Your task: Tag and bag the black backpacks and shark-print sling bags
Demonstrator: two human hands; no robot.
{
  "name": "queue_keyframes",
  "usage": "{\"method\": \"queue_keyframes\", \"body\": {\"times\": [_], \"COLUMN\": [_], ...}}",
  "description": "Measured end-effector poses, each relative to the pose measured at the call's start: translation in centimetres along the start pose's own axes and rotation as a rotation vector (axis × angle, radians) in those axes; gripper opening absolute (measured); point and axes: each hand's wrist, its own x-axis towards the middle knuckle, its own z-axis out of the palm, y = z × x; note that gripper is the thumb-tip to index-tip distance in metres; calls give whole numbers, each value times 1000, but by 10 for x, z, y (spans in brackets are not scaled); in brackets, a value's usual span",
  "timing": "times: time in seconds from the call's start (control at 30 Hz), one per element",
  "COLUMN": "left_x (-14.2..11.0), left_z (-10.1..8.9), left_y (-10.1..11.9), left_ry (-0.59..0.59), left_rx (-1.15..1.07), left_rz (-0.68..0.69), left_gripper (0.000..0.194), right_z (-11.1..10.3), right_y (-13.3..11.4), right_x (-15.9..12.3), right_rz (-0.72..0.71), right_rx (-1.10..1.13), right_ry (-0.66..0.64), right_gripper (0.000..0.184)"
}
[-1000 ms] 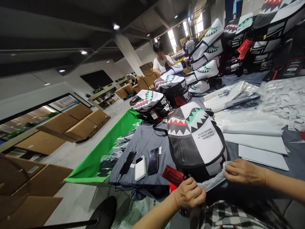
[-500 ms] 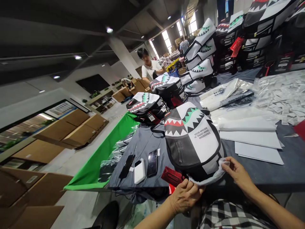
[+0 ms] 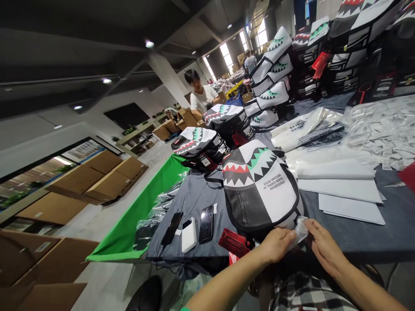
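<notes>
A black, grey and white backpack (image 3: 261, 190) with a shark-mouth print lies on the grey-covered table (image 3: 356, 235) in front of me. My left hand (image 3: 275, 244) and my right hand (image 3: 322, 246) meet at its near bottom edge. Both pinch a piece of thin clear plastic (image 3: 300, 229) that hangs off the backpack's lower corner. A red hang tag (image 3: 234, 242) lies just left of my left hand.
Two phones and a white power bank (image 3: 189, 234) lie left of the backpack. More shark backpacks (image 3: 199, 147) line the table and stack at the back right. White sheets (image 3: 343, 190) and plastic bags (image 3: 382, 134) lie on the right. A green bin (image 3: 142, 207), cardboard boxes and another person stand on the left.
My left hand has moved right and up along the backpack's bottom edge until it meets my right hand. The plastic is now bunched between them.
</notes>
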Motion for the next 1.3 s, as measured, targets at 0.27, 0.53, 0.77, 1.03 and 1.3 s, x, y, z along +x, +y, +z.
{"method": "queue_keyframes", "body": {"times": [0.27, 0.53, 0.77, 1.03, 1.3], "left_x": [15, 9, 7, -37, -28], "left_z": [9, 3, 11, -23, -10], "left_y": [-18, 1, -32, -123, -23], "left_ry": [27, 281, 312, 539, 406], "left_rx": [-153, 335, 977, 1279, 497], "left_rz": [-7, 53, 340, 764, 356], "left_gripper": [50, 35, 17, 26, 55], "right_z": [10, -24, -4, 13, 3], "right_y": [15, -27, -58, -49, -59], "right_x": [20, 38, 32, 39, 42], "right_rz": [-190, -561, -1349, -1744, -1830], "right_rx": [-221, -548, -1111, -1172, -1108], "right_ry": [72, -38, -723, -545, -503], "right_gripper": [46, 30, 29, 22, 20]}}
